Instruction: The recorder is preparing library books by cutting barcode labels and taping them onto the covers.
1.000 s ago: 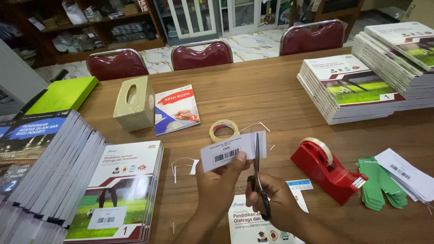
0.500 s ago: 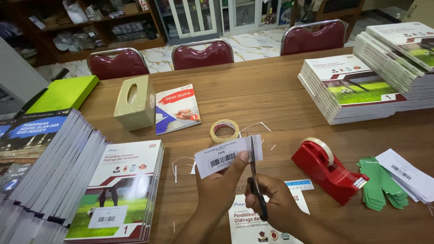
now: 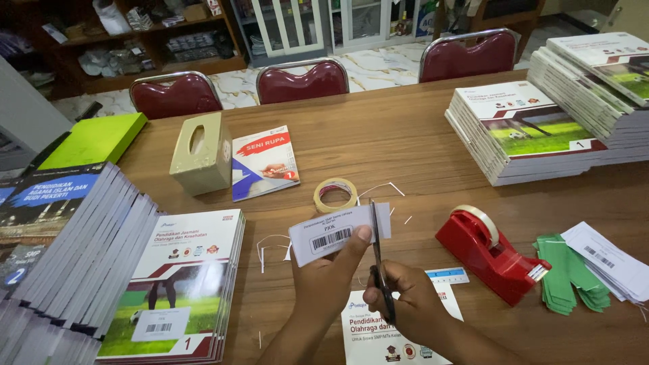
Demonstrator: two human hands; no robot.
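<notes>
I had my right hand (image 3: 405, 301) closed around the handles of the scissors (image 3: 377, 260), blades pointing up and away from me, set into the label (image 3: 338, 233) near its right end. My left hand (image 3: 331, 277) pinched that label from below, thumb pressed on its front just left of the blades, so the white strip with its barcode sat flat and facing me. Under both wrists lay a book (image 3: 399, 338), cover up. Left of my grip rested a stack (image 3: 179, 284) of the same books, with thin paper trimmings (image 3: 270, 247) between it and the label. Right of the scissors stood the red tape dispenser (image 3: 490, 253), and beyond that green slips (image 3: 564, 277) and more labels (image 3: 612, 260). Just past the label lay a tape roll (image 3: 335, 195). Farther off to the left were a thin booklet (image 3: 263, 162) and a tissue box (image 3: 201, 153); farther right, tall book piles (image 3: 541, 128) on the table (image 3: 378, 142).
</notes>
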